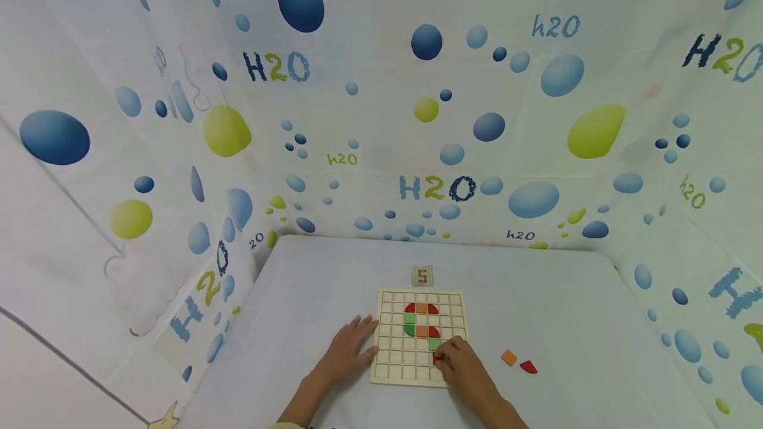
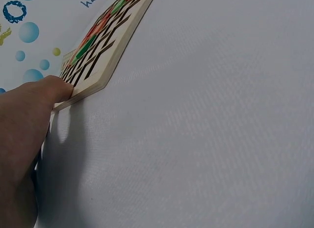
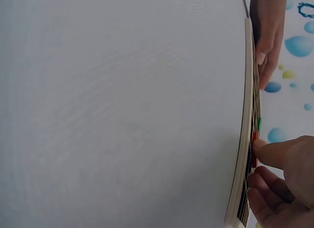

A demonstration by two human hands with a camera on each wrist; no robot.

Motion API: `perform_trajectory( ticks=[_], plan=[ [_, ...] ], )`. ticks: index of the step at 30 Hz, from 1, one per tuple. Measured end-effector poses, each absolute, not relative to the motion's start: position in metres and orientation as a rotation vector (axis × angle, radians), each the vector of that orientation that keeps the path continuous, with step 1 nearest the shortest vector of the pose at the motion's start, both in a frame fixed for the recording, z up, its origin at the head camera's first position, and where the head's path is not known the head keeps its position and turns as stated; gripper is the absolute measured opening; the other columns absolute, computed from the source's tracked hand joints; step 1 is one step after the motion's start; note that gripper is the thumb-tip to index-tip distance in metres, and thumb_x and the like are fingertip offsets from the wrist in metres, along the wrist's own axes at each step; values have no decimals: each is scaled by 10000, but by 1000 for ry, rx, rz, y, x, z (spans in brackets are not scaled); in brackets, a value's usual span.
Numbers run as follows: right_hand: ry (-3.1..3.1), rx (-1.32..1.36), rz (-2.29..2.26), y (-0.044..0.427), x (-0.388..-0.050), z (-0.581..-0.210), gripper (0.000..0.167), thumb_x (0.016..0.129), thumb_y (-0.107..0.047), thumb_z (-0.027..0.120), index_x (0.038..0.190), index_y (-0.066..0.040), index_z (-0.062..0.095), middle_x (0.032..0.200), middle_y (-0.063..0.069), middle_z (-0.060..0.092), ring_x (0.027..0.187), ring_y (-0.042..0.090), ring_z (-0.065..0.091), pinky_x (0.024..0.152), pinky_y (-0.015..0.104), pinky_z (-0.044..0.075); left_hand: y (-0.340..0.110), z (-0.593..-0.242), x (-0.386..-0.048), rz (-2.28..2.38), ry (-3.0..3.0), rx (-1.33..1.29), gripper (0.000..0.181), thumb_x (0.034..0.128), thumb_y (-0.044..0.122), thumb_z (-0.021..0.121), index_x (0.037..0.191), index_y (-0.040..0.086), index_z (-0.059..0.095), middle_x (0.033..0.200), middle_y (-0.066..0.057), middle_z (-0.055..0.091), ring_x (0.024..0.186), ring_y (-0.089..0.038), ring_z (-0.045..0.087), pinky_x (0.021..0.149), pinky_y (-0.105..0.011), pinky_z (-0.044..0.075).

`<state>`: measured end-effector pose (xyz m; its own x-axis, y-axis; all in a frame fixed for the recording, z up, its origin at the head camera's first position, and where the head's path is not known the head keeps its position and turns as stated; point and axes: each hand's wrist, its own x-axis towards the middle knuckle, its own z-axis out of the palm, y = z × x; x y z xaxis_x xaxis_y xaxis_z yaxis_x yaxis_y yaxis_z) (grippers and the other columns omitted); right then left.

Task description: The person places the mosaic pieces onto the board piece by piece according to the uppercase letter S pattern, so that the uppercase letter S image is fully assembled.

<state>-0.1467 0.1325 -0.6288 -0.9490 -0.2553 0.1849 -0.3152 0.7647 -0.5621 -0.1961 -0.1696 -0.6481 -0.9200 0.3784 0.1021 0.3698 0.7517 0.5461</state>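
A square wooden grid board [image 1: 396, 372] lies on the table, with red, orange and green tiles set in its cells in a curving shape. At the board's left edge rests my left hand [image 1: 348, 351], fingers spread, thumb touching the rim; the left wrist view shows that thumb [image 2: 56, 88] against the wood. My right hand [image 1: 467, 373] is over the board's lower right part and pinches a red tile [image 1: 437, 357] just below a green tile [image 1: 435, 345]. In the right wrist view the thumb [image 3: 274, 153] presses on the red tile [image 3: 255, 136]; my fingers partly hide it.
Behind the board lies a small pattern card [image 1: 422, 275] showing an S-like figure on a grid. Right of the board are a loose orange square tile [image 1: 509, 357] and a red quarter-round tile [image 1: 528, 367]. A white cloth [image 1: 554, 303] covers the table; printed curtains stand behind and beside it.
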Motion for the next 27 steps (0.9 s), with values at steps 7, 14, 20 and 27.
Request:
perform_trajectory(
  ticks=[7, 14, 20, 27],
  plan=[
    [-2833, 494, 991, 135, -149, -632, 129, 962, -83, 759, 996, -201, 722, 994, -116, 551, 945, 61, 559, 789, 272, 573, -170, -648, -197, 879, 2918, 616, 582, 1027, 345, 637, 1543, 101, 525, 1618, -156, 491, 1536, -439, 376, 1250, -656, 294],
    [-2770, 560, 962, 132, -150, -636, 148, 969, -22, 731, 1001, -166, 741, 973, -110, 573, 967, 114, 624, 824, 284, 605, -170, -648, -197, 897, 2915, 618, 586, 1030, 360, 636, 1547, 108, 522, 1620, -155, 487, 1539, -441, 369, 1251, -660, 286],
    [-2760, 556, 945, 131, -149, -635, 152, 965, -13, 732, 992, -162, 740, 969, -110, 571, 967, 109, 623, 811, 274, 605, -169, -647, -198, 901, 2907, 614, 593, 1029, 366, 634, 1551, 111, 516, 1626, -152, 481, 1542, -440, 363, 1253, -663, 279],
    [-2815, 524, 935, 132, -149, -634, 105, 991, -72, 722, 1017, -171, 747, 1011, -131, 568, 1011, 82, 602, 850, 275, 601, -169, -647, -198, 897, 2907, 612, 589, 1029, 360, 630, 1549, 105, 521, 1624, -154, 483, 1540, -448, 364, 1251, -669, 279]
  ],
)
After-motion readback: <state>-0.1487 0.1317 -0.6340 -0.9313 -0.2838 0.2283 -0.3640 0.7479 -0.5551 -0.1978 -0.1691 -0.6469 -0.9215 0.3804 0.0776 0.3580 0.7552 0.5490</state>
